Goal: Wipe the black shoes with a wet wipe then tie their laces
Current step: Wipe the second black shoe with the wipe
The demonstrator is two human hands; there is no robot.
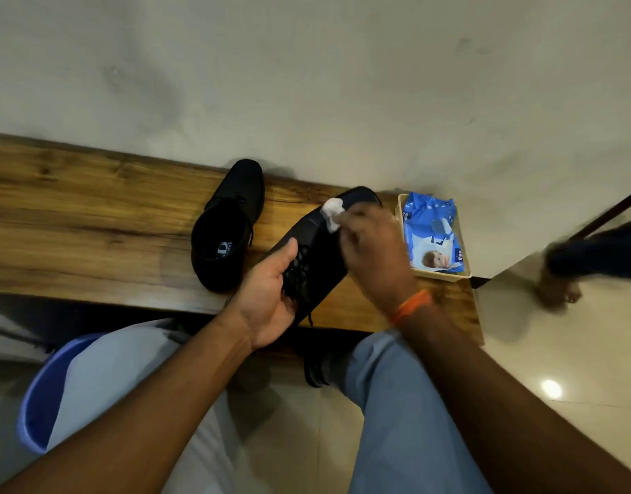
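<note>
Two black shoes are on a wooden bench (93, 215). One black shoe (228, 226) stands alone at the back, its opening toward me. The other black shoe (324, 251) is tilted, toe pointing away, and my left hand (267, 294) grips it at the laced part near the heel. My right hand (371, 251) presses a crumpled white wet wipe (332, 212) against this shoe's toe area. Its laces hang loose under my left palm. An orange band is on my right wrist.
A cream tray (442, 274) with a blue wet-wipe pack (431, 233) sits at the bench's right end. A blue bin (39, 404) stands on the floor at lower left. Another person's foot (556, 290) is on the tiles at right. A wall runs behind the bench.
</note>
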